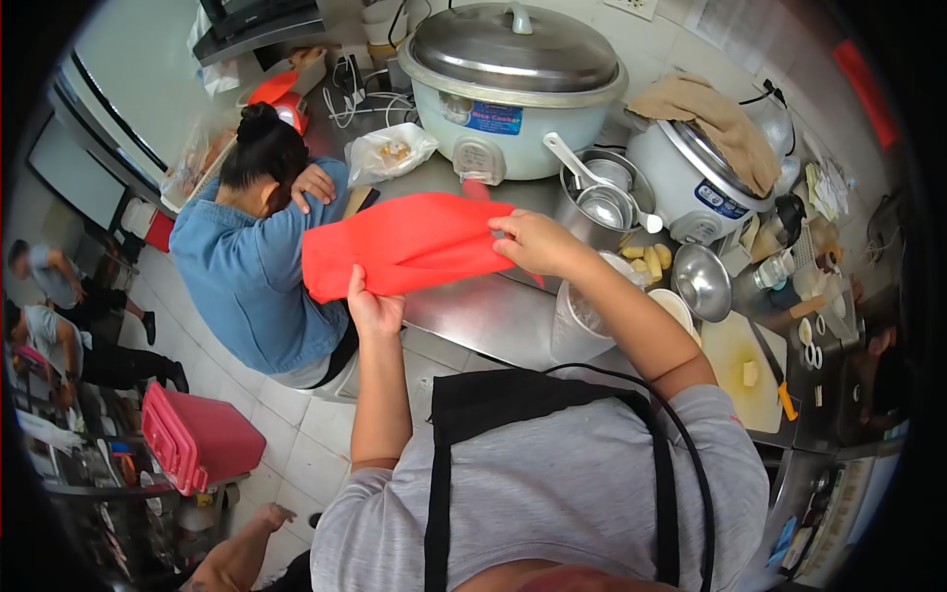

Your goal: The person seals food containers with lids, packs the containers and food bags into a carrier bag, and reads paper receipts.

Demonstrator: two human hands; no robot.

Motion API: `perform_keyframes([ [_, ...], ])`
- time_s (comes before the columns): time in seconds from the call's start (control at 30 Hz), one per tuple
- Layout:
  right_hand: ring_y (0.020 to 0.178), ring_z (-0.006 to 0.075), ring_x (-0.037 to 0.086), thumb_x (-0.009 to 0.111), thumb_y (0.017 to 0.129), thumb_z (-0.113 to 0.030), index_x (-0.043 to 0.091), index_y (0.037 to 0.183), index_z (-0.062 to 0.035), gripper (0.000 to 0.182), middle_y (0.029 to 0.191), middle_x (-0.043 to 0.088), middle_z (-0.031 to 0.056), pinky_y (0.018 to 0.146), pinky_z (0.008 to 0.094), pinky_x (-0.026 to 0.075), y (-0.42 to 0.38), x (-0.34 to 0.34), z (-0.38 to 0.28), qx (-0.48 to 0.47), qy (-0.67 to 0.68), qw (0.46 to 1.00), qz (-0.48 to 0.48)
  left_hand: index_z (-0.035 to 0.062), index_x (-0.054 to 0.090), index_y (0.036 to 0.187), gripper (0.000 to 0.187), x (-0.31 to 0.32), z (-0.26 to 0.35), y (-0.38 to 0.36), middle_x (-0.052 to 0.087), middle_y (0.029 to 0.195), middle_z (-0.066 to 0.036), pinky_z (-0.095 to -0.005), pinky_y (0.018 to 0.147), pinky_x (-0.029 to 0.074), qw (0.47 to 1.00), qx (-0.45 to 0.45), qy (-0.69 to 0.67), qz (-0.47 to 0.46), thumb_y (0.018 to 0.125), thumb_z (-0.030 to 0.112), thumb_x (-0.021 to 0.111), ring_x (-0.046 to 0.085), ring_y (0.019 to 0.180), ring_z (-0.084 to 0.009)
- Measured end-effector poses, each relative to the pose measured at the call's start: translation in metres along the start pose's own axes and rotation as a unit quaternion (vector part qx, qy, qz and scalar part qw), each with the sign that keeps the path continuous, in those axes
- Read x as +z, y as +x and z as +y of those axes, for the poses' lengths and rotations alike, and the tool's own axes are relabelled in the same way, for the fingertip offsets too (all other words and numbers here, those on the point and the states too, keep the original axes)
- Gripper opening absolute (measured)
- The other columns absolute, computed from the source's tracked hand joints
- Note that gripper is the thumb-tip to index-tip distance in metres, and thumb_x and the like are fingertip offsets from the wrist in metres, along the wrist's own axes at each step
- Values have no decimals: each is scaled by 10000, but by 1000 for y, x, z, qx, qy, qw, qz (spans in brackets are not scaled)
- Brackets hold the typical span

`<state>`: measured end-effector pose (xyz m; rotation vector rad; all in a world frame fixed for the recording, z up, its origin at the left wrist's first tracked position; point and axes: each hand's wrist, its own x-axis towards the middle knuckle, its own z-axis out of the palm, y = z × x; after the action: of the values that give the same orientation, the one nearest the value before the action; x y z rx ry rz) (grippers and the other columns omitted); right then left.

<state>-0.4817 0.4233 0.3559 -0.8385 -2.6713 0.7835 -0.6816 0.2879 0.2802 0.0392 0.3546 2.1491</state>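
Observation:
A bright red plastic bag (404, 242) is stretched flat between my two hands, above the steel counter. My left hand (375, 308) grips its lower edge near the left end, thumb pointing up along the front. At the right end my right hand (538, 242) pinches the bag between thumb and fingers. Loose creases run across its middle, and a small corner dangles below my right hand. The left end of the bag overlaps the sleeve of a seated person (256, 266) in this view.
A large rice cooker (518, 118) stands behind the bag, with a smaller rice cooker (691, 183) under a brown towel. Nearby are a pot (602, 183) holding ladles, a metal bowl (701, 282) and a cutting board (735, 370) with a knife. A red bin (202, 439) sits at left.

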Motion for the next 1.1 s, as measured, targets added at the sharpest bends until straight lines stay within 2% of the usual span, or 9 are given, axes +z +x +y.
perform_keyframes([
  [0.3,644,125,464,581,714,-159,571,858,11,223,751,520,61,582,249,393,23,22,27,-70,121,990,-2,18,356,1159,395,-21,-9,-9,420,1182,-136,-415,917,332,997,-70,-15,22,852,267,353,405,1091,-273],
  [0.4,531,73,413,595,710,-157,568,705,-12,147,604,490,9,477,230,350,20,18,7,107,241,962,-74,58,382,1146,430,-35,0,-7,460,1138,-133,-414,854,383,991,-130,33,19,836,357,386,461,1026,-257],
  [0.5,453,77,386,617,688,-190,514,614,-24,208,488,434,11,417,268,338,24,24,7,115,234,964,-53,81,394,1124,452,-81,36,-1,522,1036,-119,-384,735,449,966,-132,223,29,838,428,351,537,882,-239],
  [0.57,457,76,379,621,686,-195,476,587,-28,243,498,434,10,417,272,331,25,31,9,77,239,968,-25,72,386,1108,388,-45,45,-20,526,878,-92,-336,665,442,879,81,401,243,823,327,454,532,763,-203],
  [0.63,461,78,372,624,683,-201,453,573,-30,265,502,430,12,418,274,324,23,38,5,45,249,967,7,50,363,1121,406,-45,45,-15,481,904,-82,-290,671,413,626,460,579,248,778,192,528,487,767,-164],
  [0.7,465,81,363,628,679,-206,448,574,-28,274,499,424,15,419,274,318,20,50,-8,17,263,964,37,19,373,1112,444,-4,32,-29,448,962,-84,-264,682,389,669,404,623,43,728,126,569,455,797,-143],
  [0.83,478,85,357,618,681,-194,427,574,-34,271,495,407,22,425,270,317,13,68,-30,-61,273,960,36,8,465,934,232,28,-25,-43,496,777,-20,-202,607,416,792,38,596,-131,789,175,535,486,671,-94],
  [1.0,479,77,352,583,691,-175,400,574,-35,259,489,393,30,421,269,311,9,69,-15,-35,352,935,7,83,468,758,78,10,-4,-33,556,817,-86,-341,619,497,962,-60,266,-11,824,98,431,570,780,-194],
  [1.1,463,92,360,587,672,-171,378,565,-31,274,486,370,43,421,278,316,9,66,-9,-27,313,947,66,92,459,833,45,15,2,-34,554,857,-81,-327,650,488,959,-77,271,-14,818,135,457,558,756,-172],
])
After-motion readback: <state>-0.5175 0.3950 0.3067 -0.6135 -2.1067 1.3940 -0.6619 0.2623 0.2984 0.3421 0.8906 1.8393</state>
